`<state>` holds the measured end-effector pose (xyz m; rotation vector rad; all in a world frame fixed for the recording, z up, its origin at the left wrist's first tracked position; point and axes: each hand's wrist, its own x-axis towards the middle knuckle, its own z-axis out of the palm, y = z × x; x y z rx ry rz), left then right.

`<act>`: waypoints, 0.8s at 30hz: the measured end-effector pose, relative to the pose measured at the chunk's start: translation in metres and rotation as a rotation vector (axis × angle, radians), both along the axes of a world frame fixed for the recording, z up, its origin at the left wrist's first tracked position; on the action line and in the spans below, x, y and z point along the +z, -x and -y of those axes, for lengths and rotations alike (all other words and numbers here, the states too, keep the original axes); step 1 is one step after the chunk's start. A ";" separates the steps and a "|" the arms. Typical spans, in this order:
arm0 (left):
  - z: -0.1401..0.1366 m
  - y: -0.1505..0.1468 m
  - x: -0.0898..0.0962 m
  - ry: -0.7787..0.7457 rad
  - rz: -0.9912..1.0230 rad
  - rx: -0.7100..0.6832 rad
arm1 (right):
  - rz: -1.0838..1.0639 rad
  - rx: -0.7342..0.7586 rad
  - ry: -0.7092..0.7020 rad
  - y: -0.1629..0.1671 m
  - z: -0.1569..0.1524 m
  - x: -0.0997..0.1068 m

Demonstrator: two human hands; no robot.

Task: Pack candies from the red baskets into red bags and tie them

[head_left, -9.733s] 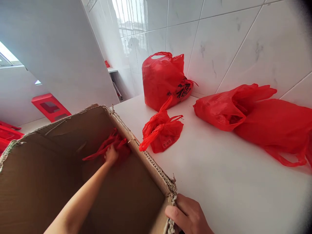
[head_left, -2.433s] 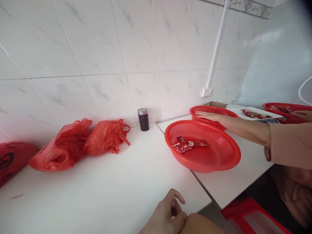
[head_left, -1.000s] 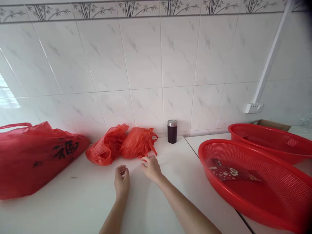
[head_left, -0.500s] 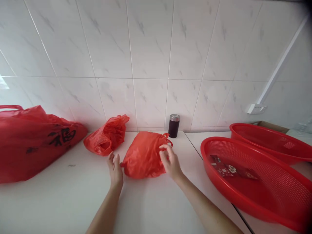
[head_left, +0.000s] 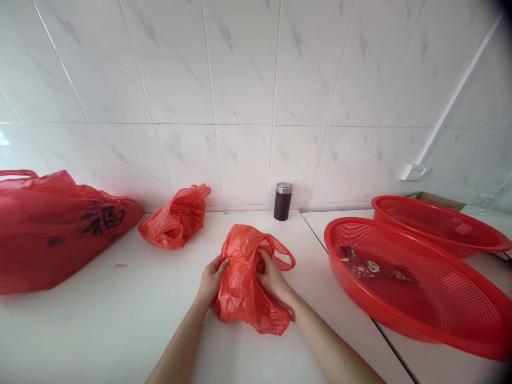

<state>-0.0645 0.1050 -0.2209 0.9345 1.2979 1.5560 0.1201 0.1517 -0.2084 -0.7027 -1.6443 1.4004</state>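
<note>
A red plastic bag (head_left: 244, 285) is between my two hands, its handle loop (head_left: 286, 258) out to the right and its lower edge crumpled. My left hand (head_left: 210, 281) is closed on the bag's left side, thumb on top. On the right, my right hand (head_left: 274, 278) is closed inside the bag's opening, gripping the plastic; some fingertips are covered by the bag. Behind it, against the wall, lies a second crumpled red plastic bag (head_left: 176, 221). A dark tumbler (head_left: 282, 202) with a silver lid stands upright beyond the bag.
A large full red bag (head_left: 48, 240) with black characters fills the left side. Two red plastic baskets (head_left: 384, 314) stand at right, the nearer holding small red packets (head_left: 370, 268). A white tiled wall (head_left: 244, 80) with a socket (head_left: 416, 172) closes off the back.
Both hands have closed on the middle bag, which was lying flatter on the table. It is now lifted and pulled nearer, its opening spread to the right around my right hand.
</note>
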 end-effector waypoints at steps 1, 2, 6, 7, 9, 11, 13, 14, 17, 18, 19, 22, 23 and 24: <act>-0.001 0.003 -0.002 0.013 0.022 0.030 | -0.004 -0.025 -0.006 -0.004 -0.005 0.001; -0.002 0.006 -0.004 0.023 0.050 0.064 | -0.005 -0.039 -0.012 -0.009 -0.010 0.003; -0.003 0.022 -0.006 0.027 0.200 0.259 | -0.036 -0.071 0.005 -0.037 -0.028 0.015; -0.004 0.025 -0.005 0.018 0.239 0.324 | -0.054 -0.090 0.022 -0.043 -0.030 0.017; -0.005 0.032 -0.004 -0.006 0.311 0.468 | -0.109 -0.157 0.057 -0.052 -0.033 0.018; -0.007 0.038 -0.002 -0.023 0.368 0.609 | -0.185 -0.252 0.090 -0.054 -0.034 0.018; -0.007 0.043 0.000 -0.028 0.407 0.728 | -0.267 -0.348 0.129 -0.055 -0.037 0.017; -0.007 0.046 0.001 -0.029 0.422 0.775 | -0.307 -0.392 0.150 -0.055 -0.039 0.017; -0.005 0.052 0.005 -0.041 0.447 0.878 | -0.407 -0.508 0.213 -0.057 -0.045 0.016; -0.005 0.053 0.005 -0.049 0.447 0.900 | -0.430 -0.539 0.233 -0.058 -0.047 0.015; -0.005 0.054 0.006 -0.059 0.444 0.919 | -0.448 -0.569 0.251 -0.059 -0.049 0.014; -0.007 0.055 0.006 -0.086 0.425 0.965 | -0.489 -0.654 0.294 -0.064 -0.053 0.010; -0.008 0.056 0.006 -0.093 0.417 0.982 | -0.502 -0.682 0.304 -0.065 -0.055 0.008; -0.009 0.056 0.005 -0.098 0.409 1.001 | -0.517 -0.708 0.313 -0.067 -0.056 0.007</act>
